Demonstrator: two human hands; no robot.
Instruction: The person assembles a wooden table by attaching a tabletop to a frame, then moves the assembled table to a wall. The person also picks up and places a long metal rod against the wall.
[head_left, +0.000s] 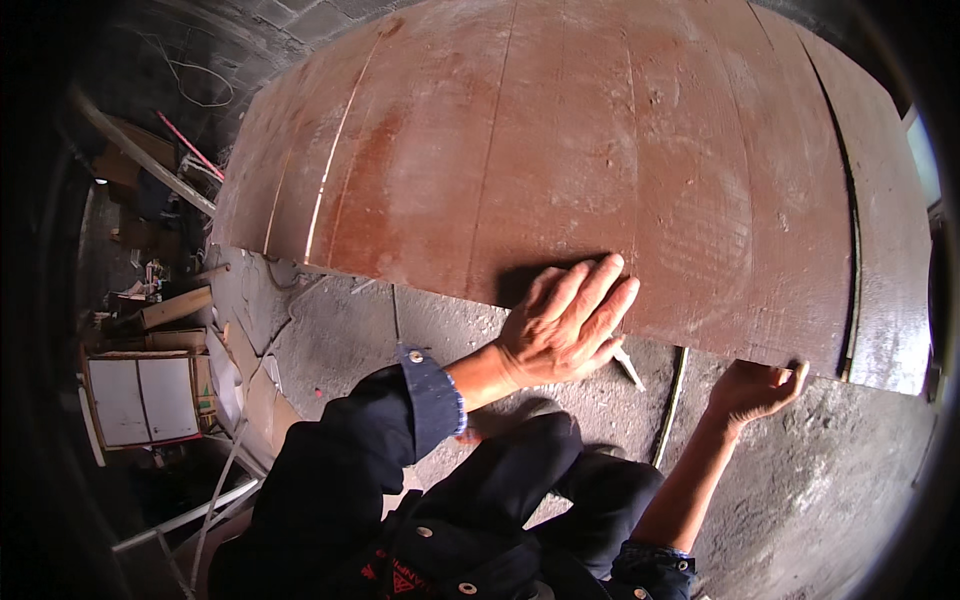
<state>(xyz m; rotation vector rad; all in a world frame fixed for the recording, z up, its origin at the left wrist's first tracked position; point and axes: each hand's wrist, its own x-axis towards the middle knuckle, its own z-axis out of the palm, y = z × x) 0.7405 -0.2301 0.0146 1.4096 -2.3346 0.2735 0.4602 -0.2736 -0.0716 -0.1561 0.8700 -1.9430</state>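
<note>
A large reddish-brown wooden board [570,150] with lengthwise seams fills the upper part of the view, its near edge running across in front of me. My left hand [565,325] lies on the board at that edge, fingers stretched out over the surface. Farther right, my right hand [755,390] is curled at the same edge, palm up, gripping it from below. Its fingertips are partly hidden under the board. A dark gap [848,240] runs down the board's right side, and a pale slit [333,165] crosses its left part.
Rough grey concrete floor [820,480] shows below the board, with a thin rod [672,405] near my knees. At left stand a white-fronted cabinet [145,400], wood scraps [177,307] and metal bars [190,515]. A grey block wall [290,25] rises behind.
</note>
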